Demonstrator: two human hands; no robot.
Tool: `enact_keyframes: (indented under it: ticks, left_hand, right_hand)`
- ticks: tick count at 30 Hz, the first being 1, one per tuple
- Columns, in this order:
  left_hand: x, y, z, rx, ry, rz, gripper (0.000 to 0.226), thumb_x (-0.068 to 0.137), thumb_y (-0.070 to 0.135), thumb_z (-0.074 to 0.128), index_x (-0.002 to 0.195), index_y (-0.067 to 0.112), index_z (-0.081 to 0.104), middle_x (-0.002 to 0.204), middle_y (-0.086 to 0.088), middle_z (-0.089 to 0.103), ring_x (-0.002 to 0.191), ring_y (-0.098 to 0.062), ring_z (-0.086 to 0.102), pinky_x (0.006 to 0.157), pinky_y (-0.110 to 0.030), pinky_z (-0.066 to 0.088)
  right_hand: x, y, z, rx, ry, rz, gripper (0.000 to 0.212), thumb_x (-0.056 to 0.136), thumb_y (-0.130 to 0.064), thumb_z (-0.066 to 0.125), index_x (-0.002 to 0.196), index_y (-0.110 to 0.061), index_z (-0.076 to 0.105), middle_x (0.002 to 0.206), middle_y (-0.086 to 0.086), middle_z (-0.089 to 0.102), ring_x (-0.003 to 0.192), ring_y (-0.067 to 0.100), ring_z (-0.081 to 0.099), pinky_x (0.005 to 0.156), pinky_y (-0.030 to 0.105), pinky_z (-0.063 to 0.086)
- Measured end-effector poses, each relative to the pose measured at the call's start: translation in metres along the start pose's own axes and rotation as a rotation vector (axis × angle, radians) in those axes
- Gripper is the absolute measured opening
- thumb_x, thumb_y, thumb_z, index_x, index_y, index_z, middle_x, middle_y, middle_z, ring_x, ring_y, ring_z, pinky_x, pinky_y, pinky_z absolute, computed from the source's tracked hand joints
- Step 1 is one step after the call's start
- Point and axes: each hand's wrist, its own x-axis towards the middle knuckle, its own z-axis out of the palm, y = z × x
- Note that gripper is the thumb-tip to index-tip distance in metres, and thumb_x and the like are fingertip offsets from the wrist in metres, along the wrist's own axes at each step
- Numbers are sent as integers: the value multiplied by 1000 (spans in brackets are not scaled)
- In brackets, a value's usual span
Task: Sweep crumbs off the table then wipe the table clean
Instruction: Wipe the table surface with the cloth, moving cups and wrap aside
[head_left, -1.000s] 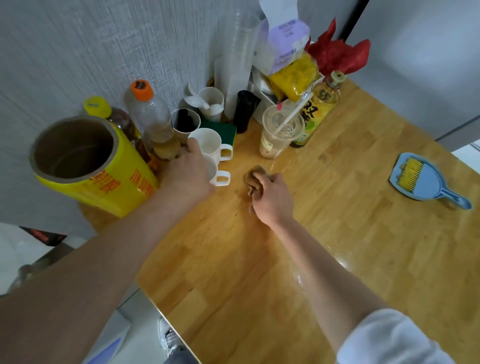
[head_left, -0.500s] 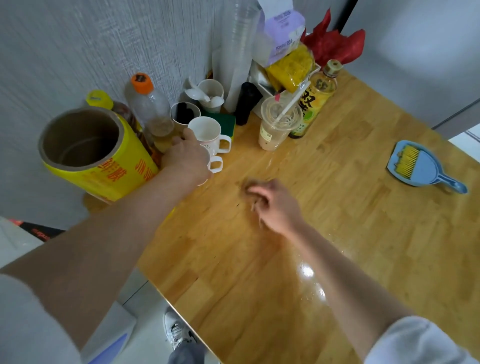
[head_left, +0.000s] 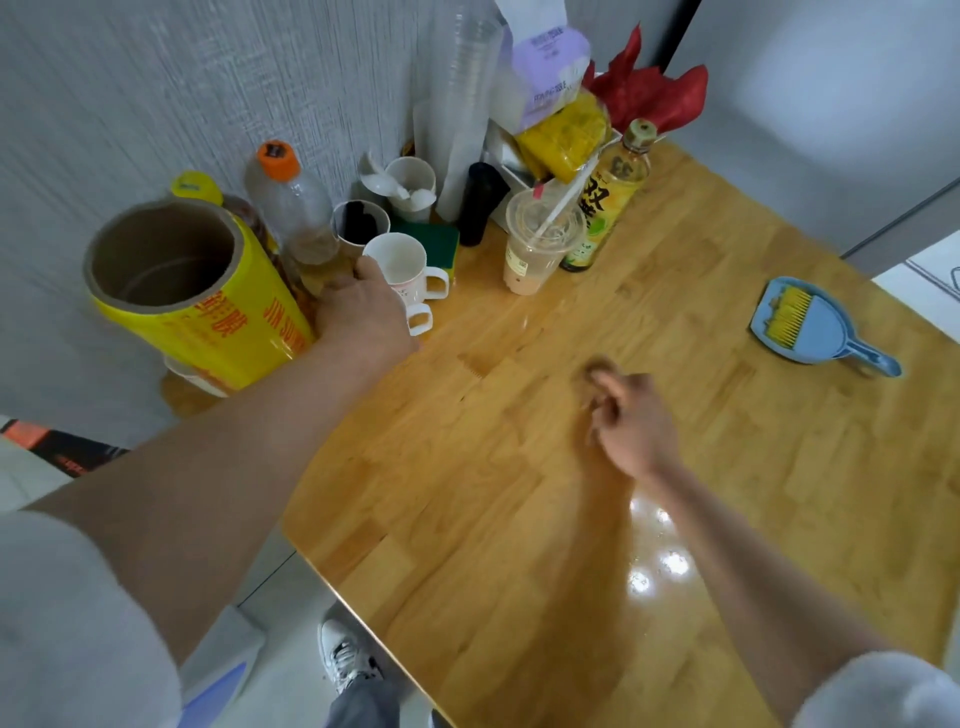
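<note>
Right hand (head_left: 636, 423): fingers curled over a small brown wiping cloth (head_left: 597, 370), blurred; now further right along the glossy wooden table (head_left: 519, 519) than before.
Left hand (head_left: 363, 312): unchanged, closed over a white ceramic mug (head_left: 418, 317) by the wall clutter.
Blue dustpan with yellow brush (head_left: 810, 327): unmoved, right side, well apart from both hands.

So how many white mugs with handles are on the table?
2. One white mug stands upright beside the green sponge. The second mug sits just in front of it under the left hand, only its handle showing. Others may be hidden behind the clutter.
</note>
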Motion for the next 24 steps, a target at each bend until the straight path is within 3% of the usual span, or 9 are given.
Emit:
enact_keyframes:
  ticks: [2,4,8,10,12,16,18,21,24]
  left_hand:
    - [-23,11,-9,4,133,12,96,71,69,69,136,5,39,129,-21,40,106,-35,46,76,-42,44]
    - [-51,32,-13,-130,228,151,75,83,53,69,135,9,37,132,-18,40,114,-34,47,86,-41,46]
    - [-85,55,1,-269,33,486,46,95,30,60,138,27,42,129,-6,48,118,-29,49,90,-43,49]
    - [-93,49,7,-283,-19,518,45,97,33,57,139,30,43,128,-3,49,118,-27,50,93,-44,48]
    - [-102,38,9,-321,-38,541,43,97,38,56,138,34,45,129,2,50,118,-22,51,95,-42,46]
    - [-117,-1,21,-619,-80,457,28,93,45,63,119,36,61,116,13,56,100,-5,58,83,-27,48]
    - [-125,-25,28,-809,-46,379,14,91,43,68,101,33,70,104,15,62,87,1,60,73,-16,44]
    - [-143,-73,42,-909,103,234,17,88,39,71,78,25,69,84,11,63,76,-1,60,64,-10,40]
    - [-160,-112,48,-884,293,90,29,85,40,72,75,17,59,78,5,57,70,-10,55,65,-28,45]
  right_hand:
    - [21,15,-11,58,112,378,45,93,-27,49,138,-32,54,132,9,46,88,26,66,85,39,56]
    - [6,-10,-2,30,83,372,45,94,-22,53,138,-29,55,132,12,46,99,32,63,90,38,53]
    - [-95,-76,42,-21,-245,-450,44,84,-25,58,126,-34,62,117,5,57,99,26,60,85,36,54]
    - [-109,-66,40,-4,-365,-642,43,80,-25,63,122,-36,66,114,0,61,98,20,60,82,30,52]
    - [-92,-43,26,38,-256,-460,42,81,-21,63,120,-37,68,116,0,61,92,18,66,80,27,53]
    - [-47,-11,11,132,9,247,40,95,-25,49,131,-39,57,123,1,47,69,20,73,75,41,60]
    - [-46,-31,25,109,56,340,39,93,-30,48,130,-41,57,118,-1,45,74,25,72,75,43,60]
    - [-87,-97,62,48,-80,15,40,88,-23,56,124,-38,64,118,2,53,88,26,66,83,42,57]
    - [-135,-145,83,19,-322,-422,41,86,-27,53,124,-36,65,118,3,57,99,25,60,86,38,54]
